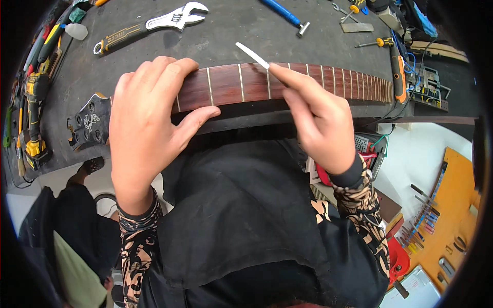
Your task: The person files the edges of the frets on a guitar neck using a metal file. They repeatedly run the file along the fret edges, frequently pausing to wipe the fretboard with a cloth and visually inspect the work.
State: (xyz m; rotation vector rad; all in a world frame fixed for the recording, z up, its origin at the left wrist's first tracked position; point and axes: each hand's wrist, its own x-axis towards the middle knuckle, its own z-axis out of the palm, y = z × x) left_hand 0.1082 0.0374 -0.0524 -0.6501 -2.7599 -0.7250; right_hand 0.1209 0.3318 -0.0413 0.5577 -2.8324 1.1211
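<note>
A guitar neck [226, 84] with a reddish-brown fretboard and metal frets lies across the bench in front of me. Its black headstock [88, 123] points left. My left hand [146, 113] grips the neck near the headstock, fingers over the far edge and thumb along the near side. Between the fingers of my right hand [323, 118] is a thin white tapered strip [251, 55], its narrow end pointing up and left. The strip angles over the far edge of the fretboard; whether it touches a fret I cannot tell. My right fingers partly cover the strip's lower end.
Beyond the neck lie an adjustable wrench [177, 20] and a blue-handled hammer [282, 13]. An orange utility knife [399, 77] and a yellow-handled screwdriver [380, 42] are by the neck's right end. Yellow-and-black tools [36, 102] crowd the left edge. Another person [87, 220] is at lower left.
</note>
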